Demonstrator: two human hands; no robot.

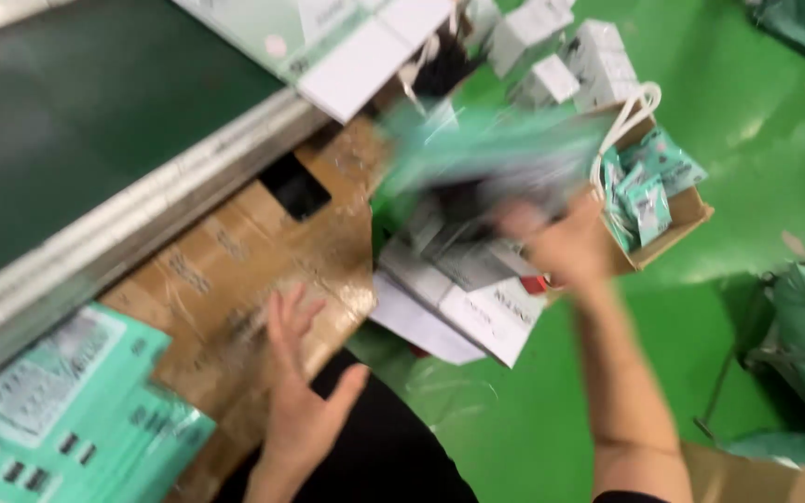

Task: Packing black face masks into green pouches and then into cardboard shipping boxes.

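Your right hand is gripping a blurred green packet, whose long axis is running roughly level from the brown cardboard toward the open cardboard box; how your fingers are closing on it is too smeared to tell; your left hand is hovering spread, fingers apart, over the brown cardboard beside the conveyor's metal edge; the open box is holding small green packets; white boxes are lying stacked under the packet, and more green packets are piling at the conveyor's near corner.
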